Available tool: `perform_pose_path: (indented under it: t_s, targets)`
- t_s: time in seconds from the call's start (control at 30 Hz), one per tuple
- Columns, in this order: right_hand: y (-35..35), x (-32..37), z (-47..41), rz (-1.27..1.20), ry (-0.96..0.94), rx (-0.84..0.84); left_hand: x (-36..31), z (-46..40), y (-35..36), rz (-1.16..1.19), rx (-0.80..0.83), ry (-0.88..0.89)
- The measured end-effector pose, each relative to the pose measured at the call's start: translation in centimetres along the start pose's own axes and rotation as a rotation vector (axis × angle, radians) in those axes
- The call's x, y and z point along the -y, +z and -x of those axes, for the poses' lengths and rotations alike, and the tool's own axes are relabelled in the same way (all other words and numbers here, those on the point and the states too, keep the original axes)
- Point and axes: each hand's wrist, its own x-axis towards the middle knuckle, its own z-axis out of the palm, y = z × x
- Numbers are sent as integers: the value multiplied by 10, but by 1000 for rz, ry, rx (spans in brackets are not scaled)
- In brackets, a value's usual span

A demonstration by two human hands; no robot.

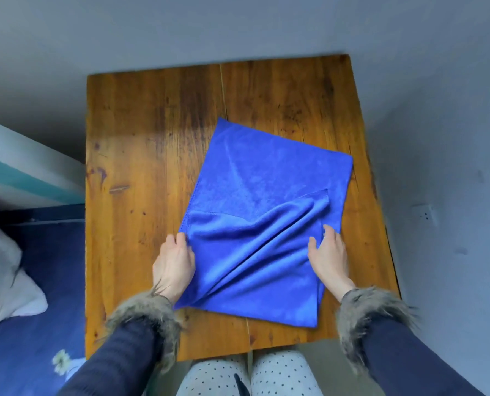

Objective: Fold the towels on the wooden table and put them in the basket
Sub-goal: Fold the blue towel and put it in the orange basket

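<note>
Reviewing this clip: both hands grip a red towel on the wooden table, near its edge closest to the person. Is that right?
Not quite: the towel is blue, not red, as the head view shows. The rest holds: the left hand and right hand grip it at its sides on the wooden table, near the person's edge.

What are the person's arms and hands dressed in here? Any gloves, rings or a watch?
Both arms are in dark navy sleeves ending in shaggy grey-brown fur cuffs at the wrists. The left hand and right hand are bare, with no gloves; no ring or watch shows.
</note>
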Motion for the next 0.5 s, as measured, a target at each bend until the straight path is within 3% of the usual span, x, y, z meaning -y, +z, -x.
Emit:
perform_pose_path:
  t_s: [0.07, 0.27, 0.4, 0.5]
  targets:
    - [-6, 7, -20, -102, 12, -13, -7, -22, 3, -29, -47, 179]
    - [-18, 29, -79, -252, 67, -36, -35, -65, 2, -118, -113, 411]
    - [-17, 28, -91, -259, 172, -32, -33, -70, 3, -156, -143, 368]
    - [-17, 21, -91, -262, 190, -37, -27, -70, -1, -244, -53, 260]
